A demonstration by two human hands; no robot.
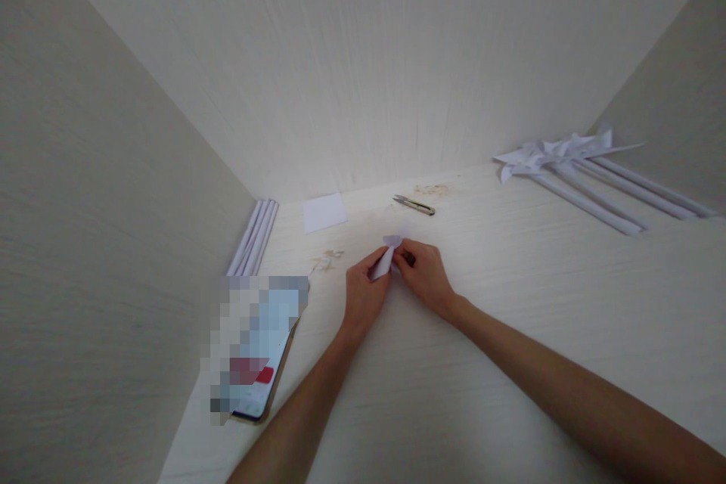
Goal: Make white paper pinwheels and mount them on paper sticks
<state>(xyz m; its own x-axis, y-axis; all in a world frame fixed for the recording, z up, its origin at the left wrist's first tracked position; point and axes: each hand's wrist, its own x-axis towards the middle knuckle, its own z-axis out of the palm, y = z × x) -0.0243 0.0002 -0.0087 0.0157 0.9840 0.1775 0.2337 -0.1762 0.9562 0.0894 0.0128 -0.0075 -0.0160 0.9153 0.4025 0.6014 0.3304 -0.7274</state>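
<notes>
Near the middle of the table, my left hand (366,289) pinches a small piece of white paper (383,263) between thumb and fingers. The paper is bent, with curled flaps like those of a pinwheel. My right hand (424,272) is closed at the paper's right side, its thumb and fingertips pressed together on it. Part of the paper is hidden behind the fingers. Just beyond the hands lie small thread snips (415,205), blades to the left. A flat white paper square (324,212) lies farther back on the left.
Several paper pinwheels (559,153) with rolled paper sticks (590,203) lie at the back right. Rolled paper tubes (253,237) rest by the left wall. A phone (276,359), partly blurred, lies left of my forearm. Small tan scraps (325,261) are scattered nearby. Walls enclose the table.
</notes>
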